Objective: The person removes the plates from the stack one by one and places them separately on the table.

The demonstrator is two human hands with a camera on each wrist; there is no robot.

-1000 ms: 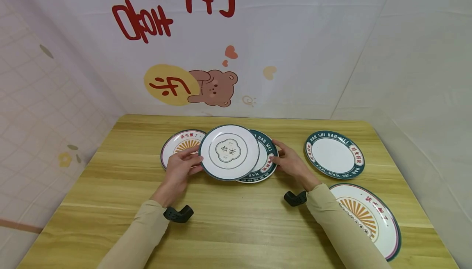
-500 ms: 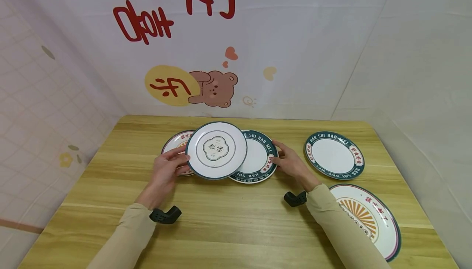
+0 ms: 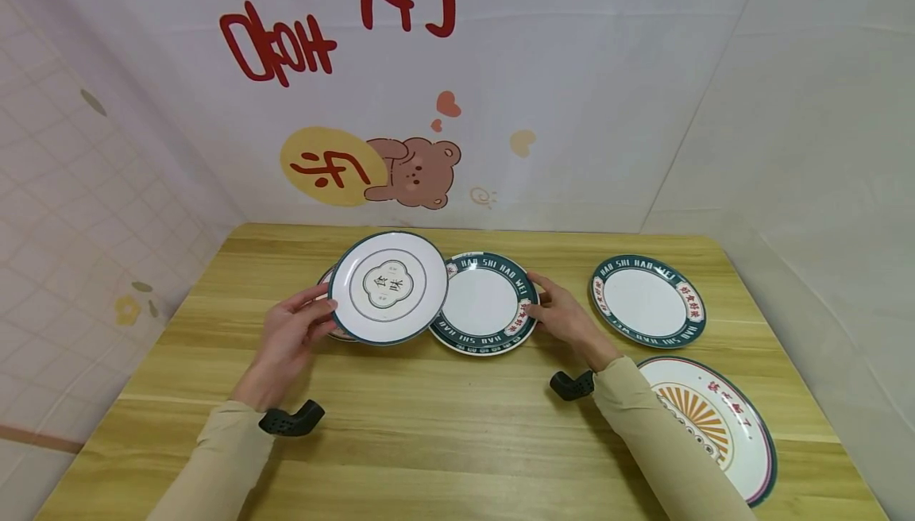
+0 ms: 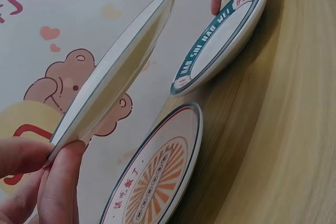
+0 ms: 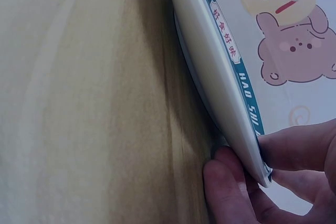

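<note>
My left hand (image 3: 282, 342) pinches the left rim of a white plate (image 3: 389, 287) with a thin dark rim and a flower-shaped emblem. The left wrist view shows this plate raised and apart from the sunburst plate (image 4: 157, 177) below, which it mostly covers in the head view. My right hand (image 3: 565, 318) grips the right edge of a green-rimmed plate (image 3: 480, 306), thumb on the rim and fingers beneath. Another plate's edge (image 5: 191, 74) shows under that green-rimmed plate in the right wrist view.
Another green-rimmed plate (image 3: 646, 301) lies at the back right of the wooden table (image 3: 443, 441). In front of it is a larger sunburst plate (image 3: 747, 426), partly behind my right sleeve. A printed white cloth (image 3: 593, 92) hangs along the table's back edge.
My left hand has carried the emblem plate leftward, off the green-rimmed plate and over the sunburst plate. My right hand has stayed in place.
</note>
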